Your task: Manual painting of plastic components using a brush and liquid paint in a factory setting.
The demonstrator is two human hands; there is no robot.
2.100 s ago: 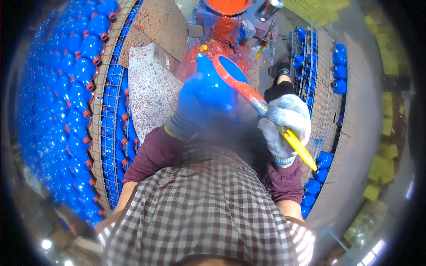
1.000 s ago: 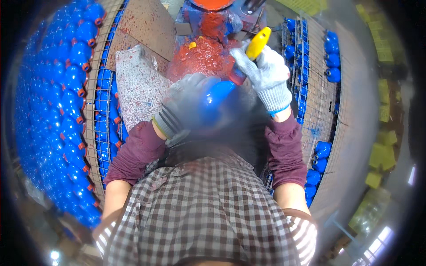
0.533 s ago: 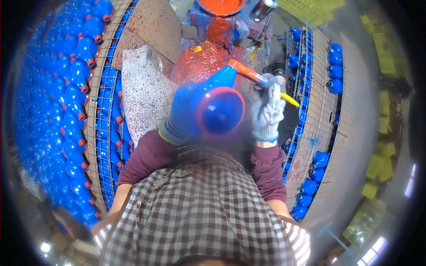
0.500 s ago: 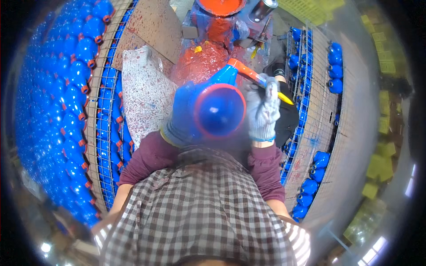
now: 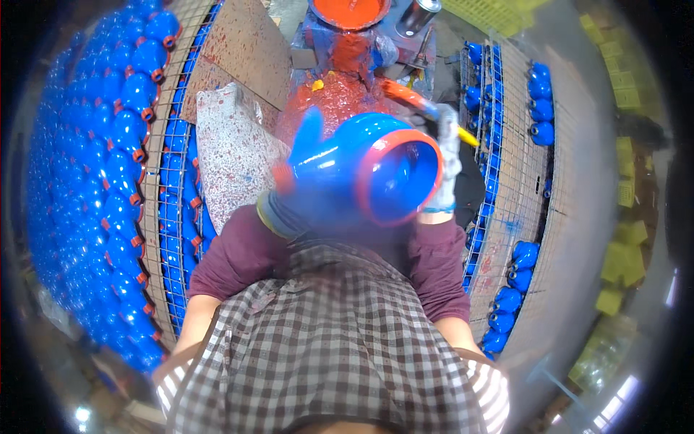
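My left hand [image 5: 283, 215], in a blue-grey glove, grips a glossy blue hollow vessel [image 5: 372, 129] from its left side. The vessel is tilted, its wide round mouth with a red rim facing up and to the right. A blurred red-tipped part shows at its left. In my right hand [image 5: 448, 163], gloved in stained white, is a paintbrush [image 5: 432, 108] with red bristles and a yellow handle end. Its bristles are beyond the vessel, apart from the red rim. The right fingers are wrapped round the brush, partly behind the rim.
A bowl of red paint [image 5: 351, 11] stands ahead on a paint-smeared stand, beside a dark can [image 5: 418, 16]. Wire racks with blue vessels [image 5: 139, 94] rise at the left. Another wire rack [image 5: 517, 145] is at the right. Spattered cardboard [image 5: 242, 54] leans ahead-left.
The vessel has turned, its mouth swinging right and its red-tipped part going from the top to the left. The brush has come off the tip and moved slightly up and right.
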